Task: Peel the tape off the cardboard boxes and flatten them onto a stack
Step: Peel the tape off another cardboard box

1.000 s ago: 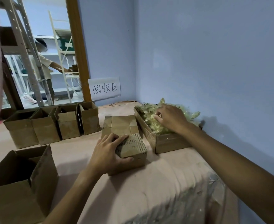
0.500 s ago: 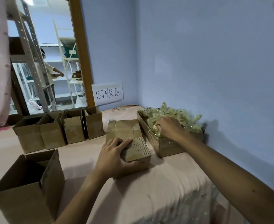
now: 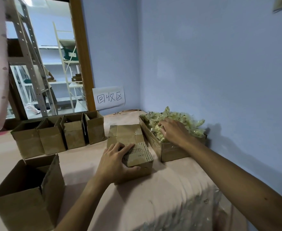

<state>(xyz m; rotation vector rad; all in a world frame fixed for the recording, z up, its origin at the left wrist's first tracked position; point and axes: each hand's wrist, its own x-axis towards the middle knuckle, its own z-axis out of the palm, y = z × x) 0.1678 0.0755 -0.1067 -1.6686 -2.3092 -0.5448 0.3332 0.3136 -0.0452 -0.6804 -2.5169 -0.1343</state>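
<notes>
— Entry one, flattened stack (image 3: 141,155): where is it lying?
— Mid-table (image 3: 161,189), just beside the scrap tray (image 3: 170,153); left hand (image 3: 115,162) is pressing it down, fingers spread
— Step?
— Discarding tape, I judge: right hand (image 3: 173,132) is reaching into the tape scraps (image 3: 185,119), fingers curled (pinching or not, I cannot tell). Next move is calling for a standing box (image 3: 73,134)

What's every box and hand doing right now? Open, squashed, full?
Row of four boxes: upright, open.
Big near box: upright, open.
Flattened stack: flat, pressed by left hand.
Tape box: heaped with peeled tape.
Right hand: fingers curled in tape, grip unclear.
</notes>
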